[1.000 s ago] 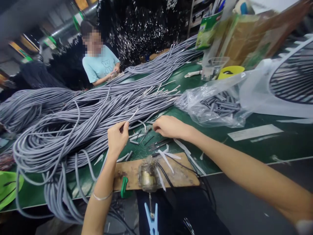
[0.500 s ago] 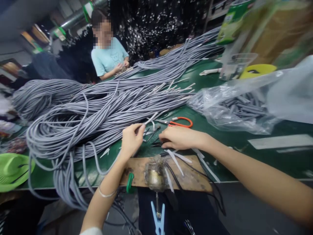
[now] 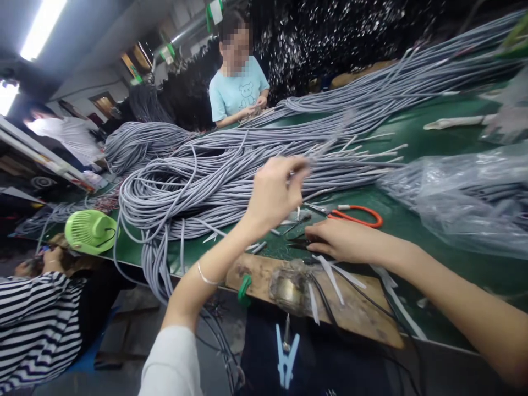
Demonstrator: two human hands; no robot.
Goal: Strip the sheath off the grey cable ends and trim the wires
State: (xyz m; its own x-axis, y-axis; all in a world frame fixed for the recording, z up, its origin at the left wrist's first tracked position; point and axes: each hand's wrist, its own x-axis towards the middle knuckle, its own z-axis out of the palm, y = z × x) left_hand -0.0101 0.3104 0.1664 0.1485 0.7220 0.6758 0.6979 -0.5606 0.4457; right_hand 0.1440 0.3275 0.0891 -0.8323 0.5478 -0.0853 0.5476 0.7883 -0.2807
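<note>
My left hand (image 3: 273,191) is raised above the green table (image 3: 433,137), its fingers pinched on the end of a grey cable that blurs up to the right. That cable belongs to a big pile of grey cables (image 3: 214,170) spread over the table. My right hand (image 3: 342,240) rests low on the table, fingers closed over a small black tool (image 3: 300,241). Orange-handled scissors (image 3: 355,215) lie just behind it. A wooden board (image 3: 363,313) with a taped metal piece (image 3: 291,287) sits at the near edge, with white strips and black wires over it.
A clear plastic bag of grey tube pieces (image 3: 466,192) lies at right. A green fan (image 3: 89,231) sits at the table's left end. A person in a light blue shirt (image 3: 239,91) works across the table; another in stripes (image 3: 37,319) sits at left. A blue clip (image 3: 285,352) hangs below.
My left hand has lifted up and to the right, drawing the grey cable end with it. My right hand stayed low on the table. The view swung left.
</note>
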